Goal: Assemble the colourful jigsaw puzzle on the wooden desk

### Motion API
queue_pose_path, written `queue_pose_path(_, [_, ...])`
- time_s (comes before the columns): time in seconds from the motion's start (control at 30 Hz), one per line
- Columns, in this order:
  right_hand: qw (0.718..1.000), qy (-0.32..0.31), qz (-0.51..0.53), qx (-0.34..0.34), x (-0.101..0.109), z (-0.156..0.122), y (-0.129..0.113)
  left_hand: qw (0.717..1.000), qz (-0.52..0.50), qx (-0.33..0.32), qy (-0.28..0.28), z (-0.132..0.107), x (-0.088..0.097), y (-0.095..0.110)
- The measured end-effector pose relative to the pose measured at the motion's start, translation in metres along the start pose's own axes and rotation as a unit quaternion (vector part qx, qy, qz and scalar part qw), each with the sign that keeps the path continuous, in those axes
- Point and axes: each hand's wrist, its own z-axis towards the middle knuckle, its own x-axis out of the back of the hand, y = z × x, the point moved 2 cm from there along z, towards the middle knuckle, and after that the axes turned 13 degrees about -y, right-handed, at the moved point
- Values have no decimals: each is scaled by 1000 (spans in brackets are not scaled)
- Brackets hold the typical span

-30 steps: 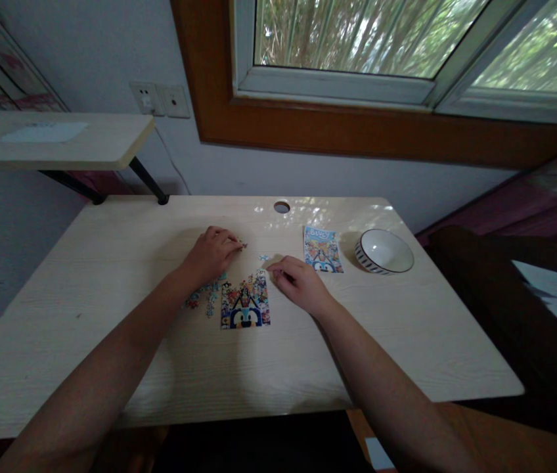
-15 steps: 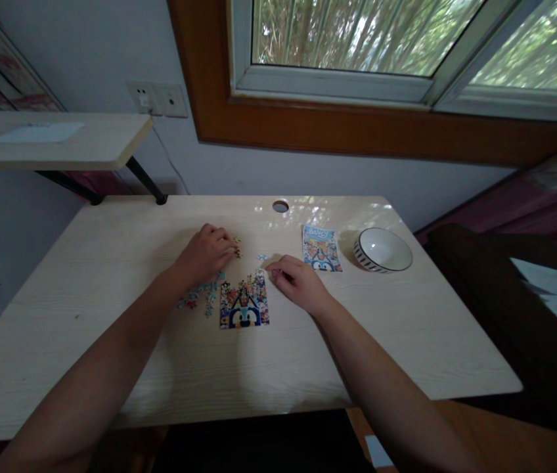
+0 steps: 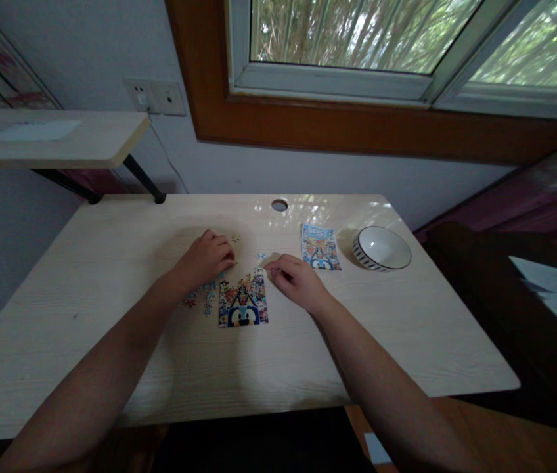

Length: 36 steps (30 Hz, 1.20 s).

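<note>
Head view: a partly assembled jigsaw puzzle (image 3: 244, 307) lies flat on the pale wood-grain desk (image 3: 387, 341), its lower edge straight, its top ragged, with a blue cartoon dog's face across the lower middle. Loose puzzle pieces (image 3: 208, 301) are scattered just left of it, some of them hidden by the person's left hand (image 3: 203, 260). That hand is palm down above the puzzle's upper left, fingers curled and drawn close together (whether a piece is pinched at the tips, I cannot tell). Right hand (image 3: 296, 280) rests at the puzzle's upper right corner, index finger reaching toward the edge and thumb folded beneath; the gap between them is small, and its contents cannot be made out. Between and beyond the hands lie a light-blue piece (image 3: 261, 255) and, farther back, a yellowish piece (image 3: 236, 238). To the right, a printed picture sheet (image 3: 321, 248) with a similar dog's face lies near a white bowl (image 3: 382, 248) with dark stripes outside.
</note>
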Motion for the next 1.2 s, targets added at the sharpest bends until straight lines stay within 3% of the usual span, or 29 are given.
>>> queue_pose_path(0.37, [1000, -6, 5, -10, 0, 0, -1, 994, -103, 37, 29, -16, -8, 2])
queue_pose_path(0.73, [1000, -5, 1, -8, 1, 0, -1, 982, -180, 42, 26, -33, 1, 17])
queue_pose_path(1.2, [1000, -3, -4, -4, 0, 0, -1, 979, -196, 56, -3, -30, -2, 25])
